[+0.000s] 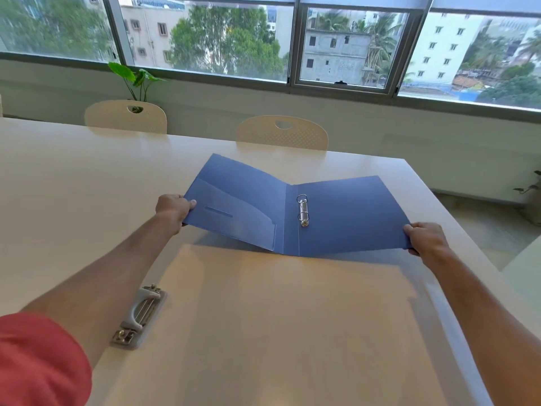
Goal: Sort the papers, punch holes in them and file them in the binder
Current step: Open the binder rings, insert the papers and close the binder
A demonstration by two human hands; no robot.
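A blue ring binder (345, 212) lies spread open in the middle of the white table, its metal ring mechanism (303, 210) showing beside the spine. My left hand (173, 208) grips the outer edge of the left cover, which has an inner pocket. My right hand (426, 237) grips the near right corner of the right cover. Both covers are lifted slightly, so the binder sags at the spine. A large stack of white papers (287, 326) lies flat on the table in front of me, its far edge under the binder. A grey hole punch (137, 316) sits left of the papers.
The white table (58, 186) stretches left and ahead. Two cream chairs (282, 133) stand at its far side. A leafy plant (136, 80) rises behind the left chair, below the windows. The table's right edge drops to the floor past my right arm.
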